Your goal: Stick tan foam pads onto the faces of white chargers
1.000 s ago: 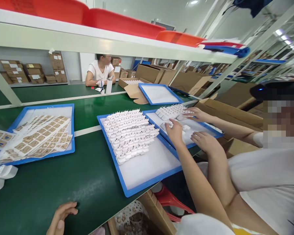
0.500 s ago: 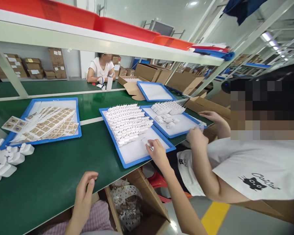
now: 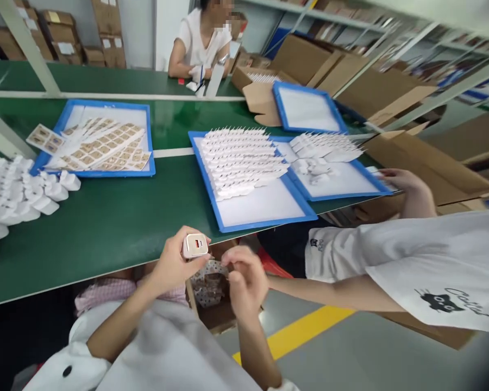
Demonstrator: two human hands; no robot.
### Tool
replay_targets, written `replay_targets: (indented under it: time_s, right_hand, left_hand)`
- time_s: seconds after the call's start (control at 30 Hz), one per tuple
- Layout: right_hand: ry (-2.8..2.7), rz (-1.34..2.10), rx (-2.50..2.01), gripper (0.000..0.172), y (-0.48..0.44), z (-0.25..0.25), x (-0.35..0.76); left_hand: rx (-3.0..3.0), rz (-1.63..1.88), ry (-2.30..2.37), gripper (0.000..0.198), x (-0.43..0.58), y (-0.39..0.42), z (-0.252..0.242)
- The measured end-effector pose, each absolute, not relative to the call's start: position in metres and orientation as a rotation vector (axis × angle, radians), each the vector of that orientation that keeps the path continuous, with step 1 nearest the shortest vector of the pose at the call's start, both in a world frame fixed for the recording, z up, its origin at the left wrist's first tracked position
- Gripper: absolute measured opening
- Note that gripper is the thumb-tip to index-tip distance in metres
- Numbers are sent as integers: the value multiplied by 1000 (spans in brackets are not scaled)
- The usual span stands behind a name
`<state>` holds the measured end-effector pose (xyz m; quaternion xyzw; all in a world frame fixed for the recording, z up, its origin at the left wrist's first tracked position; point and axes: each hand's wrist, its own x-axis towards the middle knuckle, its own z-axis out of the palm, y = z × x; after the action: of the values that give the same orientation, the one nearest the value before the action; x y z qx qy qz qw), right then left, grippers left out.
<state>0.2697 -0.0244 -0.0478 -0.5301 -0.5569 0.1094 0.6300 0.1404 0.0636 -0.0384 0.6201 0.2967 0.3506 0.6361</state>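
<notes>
My left hand point(image 3: 173, 263) holds a small white charger point(image 3: 195, 245) between thumb and fingers, its face with a red port turned up toward me. Just right of it is my right hand point(image 3: 246, 277), raised with fingers curled and tips close together; whether anything is between them is too blurred to tell. Beyond both hands lies a blue-rimmed tray point(image 3: 264, 209) with rows of white chargers point(image 3: 240, 160) on its far part. To the left, another blue-rimmed tray point(image 3: 151, 141) bears sheets of brown stickers point(image 3: 106, 144).
More white chargers point(image 3: 32, 193) stand at the left. A second charger tray point(image 3: 346, 184) adjoins the first, near a co-worker's hand point(image 3: 403, 179). An open cardboard box point(image 3: 220, 317) is below the table edge. Another person point(image 3: 204, 43) sits across the green table point(image 3: 118, 217).
My right hand has drawn back from the tray toward my left hand. A charger is now in my left hand, which was bare before. The view has tilted down; the co-worker's arms have moved.
</notes>
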Motion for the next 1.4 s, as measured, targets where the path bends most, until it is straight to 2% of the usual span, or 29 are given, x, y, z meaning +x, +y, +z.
replay_targets:
  time_s: [0.13,0.23,0.4,0.57,0.73,0.83,1.0,1.23,1.33,1.4]
  right_hand:
    - [-1173,659,-1230,18,-21,-28,254]
    - [-1235,757,-1250,19,-17,-22,230]
    - [-1212,738,-1324,24,-16,-24,200]
    - [-1256,809,-1303,25,-17,-22,190]
    - [-1299,843,-1256,26,-13,-20,186]
    - [-1324,867,-1224,28,-10,-18,183]
    - [-1290,795,-1322,22,-9,-15,175]
    - [-1312,946,-1273,14,-8,-20,185]
    - [-1400,823,-1291,15,-8,-23,189]
    - [-1523,559,-1333,18,-10,-25,189]
  left_hand:
    - [1775,940,681,25,109,61,-45]
    - [1893,1036,626,22,96,55,-50]
    - [1991,1045,689,26,76,49,-56]
    - [1944,1097,662,19,60,46,-56]
    - [1861,1110,721,36,52,47,-57]
    - [1855,1123,728,35,49,47,-57]
    - [1901,1113,740,17,45,47,-57]
    - [1904,1117,719,32,46,50,-61]
    - [1853,1106,738,30,49,51,-64]
    - [1805,1085,762,27,51,51,-65]
